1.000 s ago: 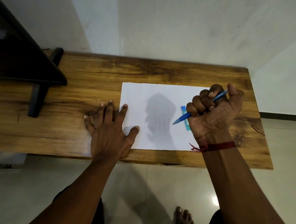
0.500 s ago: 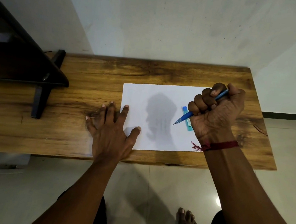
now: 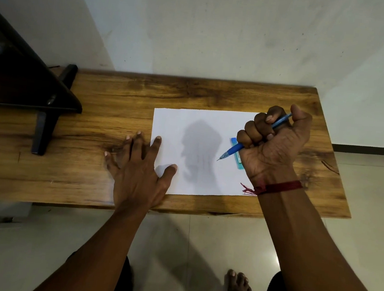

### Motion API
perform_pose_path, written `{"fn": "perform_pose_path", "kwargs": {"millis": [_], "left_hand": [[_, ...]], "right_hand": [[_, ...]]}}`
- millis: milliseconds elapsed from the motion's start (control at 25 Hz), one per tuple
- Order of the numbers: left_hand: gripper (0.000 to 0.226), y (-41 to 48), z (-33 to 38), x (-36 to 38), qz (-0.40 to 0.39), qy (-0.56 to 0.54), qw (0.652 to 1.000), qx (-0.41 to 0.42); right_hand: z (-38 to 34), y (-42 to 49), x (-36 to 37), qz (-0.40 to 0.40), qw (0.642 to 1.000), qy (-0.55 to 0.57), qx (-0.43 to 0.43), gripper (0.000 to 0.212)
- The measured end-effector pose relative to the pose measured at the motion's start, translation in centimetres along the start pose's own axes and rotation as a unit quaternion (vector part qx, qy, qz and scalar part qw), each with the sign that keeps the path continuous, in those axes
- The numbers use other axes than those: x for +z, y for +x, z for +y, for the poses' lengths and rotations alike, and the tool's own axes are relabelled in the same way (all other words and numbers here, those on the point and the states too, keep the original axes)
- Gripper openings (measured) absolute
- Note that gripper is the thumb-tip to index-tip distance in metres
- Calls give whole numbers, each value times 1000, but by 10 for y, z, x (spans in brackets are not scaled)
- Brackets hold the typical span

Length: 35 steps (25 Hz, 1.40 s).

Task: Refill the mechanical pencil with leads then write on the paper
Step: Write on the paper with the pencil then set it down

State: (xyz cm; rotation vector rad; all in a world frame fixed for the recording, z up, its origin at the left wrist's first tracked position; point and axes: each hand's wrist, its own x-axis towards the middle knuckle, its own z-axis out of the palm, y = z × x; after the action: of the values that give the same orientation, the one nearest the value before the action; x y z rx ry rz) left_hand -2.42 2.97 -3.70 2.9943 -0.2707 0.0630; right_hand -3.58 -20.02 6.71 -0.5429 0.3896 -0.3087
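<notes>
A white sheet of paper lies on the wooden table. My right hand is closed in a fist around a blue mechanical pencil. The thumb rests on the pencil's top end, and the tip points down-left just above the paper's right part. A light-blue lead case lies flat on the paper, partly hidden under my right hand. My left hand lies flat with fingers spread. Its index finger and thumb rest on the paper's left edge, the other fingers on the wood.
A dark stand with a black foot occupies the table's left end. A pale wall rises behind the table. The table's right edge is close to my right hand. Below are a tiled floor and a bare foot.
The view has shifted slightly. Both hands keep their places and the pencil stays gripped in my right fist above the paper.
</notes>
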Motion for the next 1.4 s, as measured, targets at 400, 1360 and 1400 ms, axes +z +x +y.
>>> {"fn": "perform_pose_path", "kwargs": {"millis": [400,1360,1400], "left_hand": [[75,0,1,0,1,-5,1000,1],[82,-1,2,-2,-22,16,1000,1],[82,-2,2,-2,-22,18,1000,1]], "right_hand": [[-1,0,-3,-16,1000,-6,10,46],[73,10,-1,81,726,-682,-22,38],[76,12,-1,80,707,-702,-36,40]]}}
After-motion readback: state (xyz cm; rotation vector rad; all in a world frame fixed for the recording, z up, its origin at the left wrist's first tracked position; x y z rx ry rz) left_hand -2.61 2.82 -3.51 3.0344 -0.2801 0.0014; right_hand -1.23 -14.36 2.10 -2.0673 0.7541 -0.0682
